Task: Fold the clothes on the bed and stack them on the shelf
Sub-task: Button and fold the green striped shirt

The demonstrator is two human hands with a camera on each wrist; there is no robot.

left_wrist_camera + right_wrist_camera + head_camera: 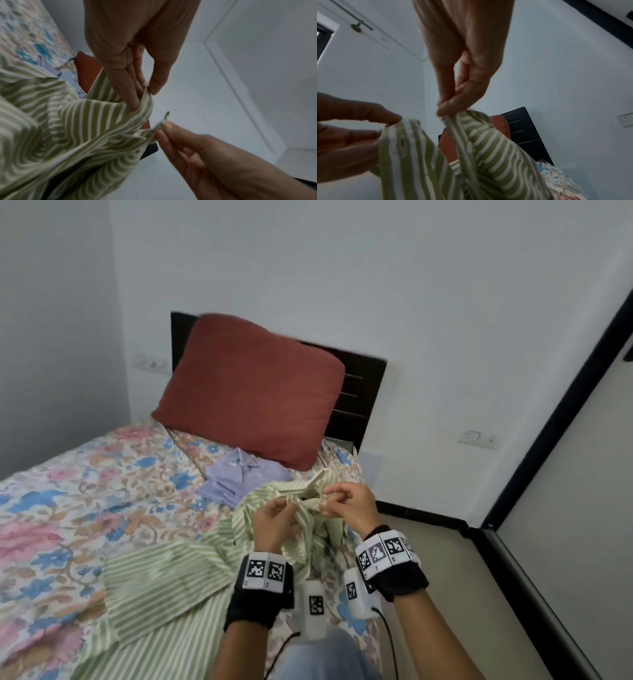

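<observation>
A green-and-white striped shirt point(164, 587) lies spread on the near part of the bed, with its collar end lifted. My left hand point(287, 503) pinches one front edge of it between thumb and fingers. My right hand point(327, 501) pinches the other front edge, a few centimetres to the right. In the left wrist view my left hand point(147, 90) holds the striped cloth point(68, 128) and my right hand point(161, 128) nips a small tip of it. The right wrist view shows my right hand point(441, 109) on one edge and my left hand point(388, 127) on the buttonhole strip point(402, 143). No shelf is in view.
A folded lavender shirt point(239, 477) lies on the floral bedsheet point(68, 491) just beyond my hands. A red pillow point(253, 392) leans on the dark headboard point(363, 392). Bare floor point(445, 559) runs along the bed's right side, up to a black-framed panel point(565, 474).
</observation>
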